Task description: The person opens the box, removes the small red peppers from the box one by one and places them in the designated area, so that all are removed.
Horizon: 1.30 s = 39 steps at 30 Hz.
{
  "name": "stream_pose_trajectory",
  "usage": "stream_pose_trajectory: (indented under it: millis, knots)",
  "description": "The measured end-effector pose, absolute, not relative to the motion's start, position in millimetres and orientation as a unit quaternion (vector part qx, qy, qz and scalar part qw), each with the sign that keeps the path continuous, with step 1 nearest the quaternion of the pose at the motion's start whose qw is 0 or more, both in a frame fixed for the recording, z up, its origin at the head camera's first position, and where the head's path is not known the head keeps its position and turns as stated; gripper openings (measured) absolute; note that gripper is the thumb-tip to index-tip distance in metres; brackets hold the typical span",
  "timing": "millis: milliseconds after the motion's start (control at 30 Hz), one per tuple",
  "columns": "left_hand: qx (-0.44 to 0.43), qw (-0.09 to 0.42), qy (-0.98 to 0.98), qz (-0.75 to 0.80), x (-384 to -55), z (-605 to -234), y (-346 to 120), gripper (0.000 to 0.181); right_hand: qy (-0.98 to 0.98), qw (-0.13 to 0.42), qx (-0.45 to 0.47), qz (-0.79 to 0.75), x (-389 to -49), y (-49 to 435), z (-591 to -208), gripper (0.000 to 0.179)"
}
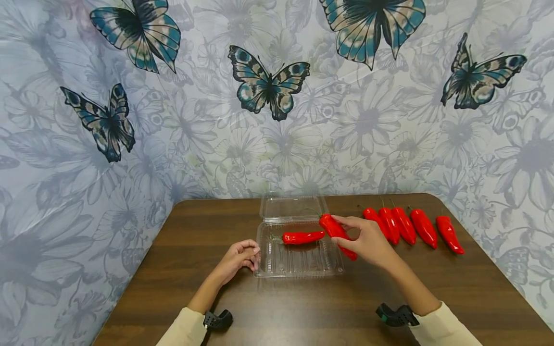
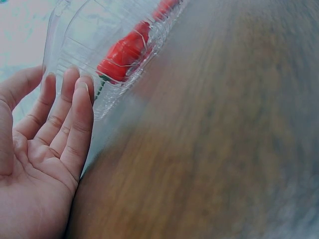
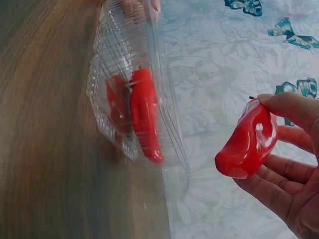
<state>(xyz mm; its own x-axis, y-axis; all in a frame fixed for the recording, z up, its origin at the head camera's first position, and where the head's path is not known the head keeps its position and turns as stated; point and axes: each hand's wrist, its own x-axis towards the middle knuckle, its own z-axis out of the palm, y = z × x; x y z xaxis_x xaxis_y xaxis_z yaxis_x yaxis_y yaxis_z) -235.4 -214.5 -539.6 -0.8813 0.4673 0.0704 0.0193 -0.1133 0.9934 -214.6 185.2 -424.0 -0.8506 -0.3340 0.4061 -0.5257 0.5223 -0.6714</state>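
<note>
A clear plastic clamshell container [image 1: 298, 269] lies on the table with its lid [image 1: 294, 206] folded back. Inside the tray rests one red chili pepper [image 1: 303, 238], lying crosswise, its stem toward the left. My left hand [image 1: 240, 257] holds the container's left rim, thumb on one side and fingertips against the outer wall in the left wrist view. Over the container's right edge, my right hand [image 1: 363, 240] grips another red pepper [image 3: 249, 142] between thumb and fingers, tilted and raised above the tray.
Several more red peppers [image 1: 403, 226] lie in a row on the brown wooden table [image 1: 195, 226], right of the container. Behind the table hangs a floral backdrop with butterflies [image 1: 269, 86]. A dark band [image 1: 218, 319] is on each wrist.
</note>
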Motion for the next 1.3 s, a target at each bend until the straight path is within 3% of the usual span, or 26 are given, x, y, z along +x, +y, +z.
stream_pose_trajectory:
  millis: [500, 1300]
  knots:
    - [0.187, 0.157, 0.648, 0.722, -234, -539, -214, 0.030, -0.888, 0.156, 0.211, 0.378, -192, 219, -424, 0.056]
    - [0.186, 0.160, 0.645, 0.724, -235, -539, -214, 0.030, -0.901, 0.135, 0.160, 0.381, -165, 265, -449, 0.055]
